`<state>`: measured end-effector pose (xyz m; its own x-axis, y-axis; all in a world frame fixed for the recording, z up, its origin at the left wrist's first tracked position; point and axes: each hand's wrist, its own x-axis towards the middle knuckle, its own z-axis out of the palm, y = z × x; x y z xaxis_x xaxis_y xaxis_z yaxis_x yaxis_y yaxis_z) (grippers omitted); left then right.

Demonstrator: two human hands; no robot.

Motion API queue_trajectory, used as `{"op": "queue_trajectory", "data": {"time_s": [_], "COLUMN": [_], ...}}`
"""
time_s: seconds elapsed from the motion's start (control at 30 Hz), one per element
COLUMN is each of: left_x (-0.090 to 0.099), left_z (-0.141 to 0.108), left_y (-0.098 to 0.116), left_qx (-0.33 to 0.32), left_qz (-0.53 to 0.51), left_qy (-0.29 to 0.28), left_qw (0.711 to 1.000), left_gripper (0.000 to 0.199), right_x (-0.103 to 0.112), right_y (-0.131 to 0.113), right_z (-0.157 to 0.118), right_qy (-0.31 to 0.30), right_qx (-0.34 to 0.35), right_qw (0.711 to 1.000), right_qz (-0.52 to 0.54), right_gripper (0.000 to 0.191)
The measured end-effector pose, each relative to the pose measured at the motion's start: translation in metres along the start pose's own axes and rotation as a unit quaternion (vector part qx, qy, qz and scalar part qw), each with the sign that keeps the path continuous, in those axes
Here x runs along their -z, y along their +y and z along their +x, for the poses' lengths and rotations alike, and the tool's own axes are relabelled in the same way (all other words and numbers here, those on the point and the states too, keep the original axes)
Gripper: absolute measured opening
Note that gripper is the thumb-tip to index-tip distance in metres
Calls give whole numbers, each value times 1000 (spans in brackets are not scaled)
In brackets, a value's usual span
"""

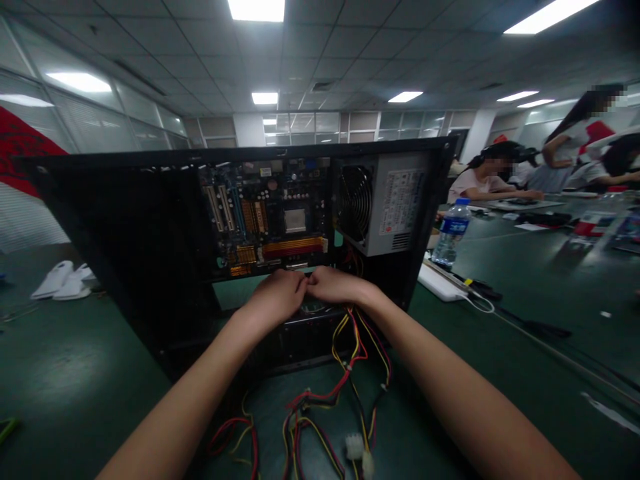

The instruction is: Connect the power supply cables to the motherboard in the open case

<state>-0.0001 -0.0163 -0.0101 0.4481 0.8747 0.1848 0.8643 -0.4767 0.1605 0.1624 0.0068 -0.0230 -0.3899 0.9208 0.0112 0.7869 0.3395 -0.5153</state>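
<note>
Computer case (165, 213) stands on the table (65, 373) around our left hand (280, 293) and right hand (333, 285), curled and meeting; what they grip, we cannot tell. Above is the circuit board (274, 212); wires (345, 378) cross the case's bottom edge.

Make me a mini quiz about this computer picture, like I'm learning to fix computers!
1. True or false: the left hand and right hand are close together at the open computer case.
2. Which part shows a big round fan?
(a) the motherboard
(b) the power supply
(c) the white plug
3. Fill in: the bottle on the green table has a ____ cap.

Key: 1. True. 2. b. 3. Blue.
</note>
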Motion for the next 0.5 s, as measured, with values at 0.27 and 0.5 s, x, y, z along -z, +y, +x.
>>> {"op": "queue_trajectory", "data": {"time_s": [0.27, 0.5], "left_x": [5, 20], "left_z": [-3, -3], "left_y": [3, -10], "left_qx": [40, -30], "left_qz": [-30, -217], "left_qy": [92, 92], "left_qw": [995, 971], "left_gripper": [41, 48], "right_x": [-4, 5], "right_y": [4, -6], "right_z": [14, 7], "right_qy": [114, 124], "right_qx": [31, 87], "right_qw": [972, 898], "right_qz": [201, 413], "right_gripper": [27, 48]}}
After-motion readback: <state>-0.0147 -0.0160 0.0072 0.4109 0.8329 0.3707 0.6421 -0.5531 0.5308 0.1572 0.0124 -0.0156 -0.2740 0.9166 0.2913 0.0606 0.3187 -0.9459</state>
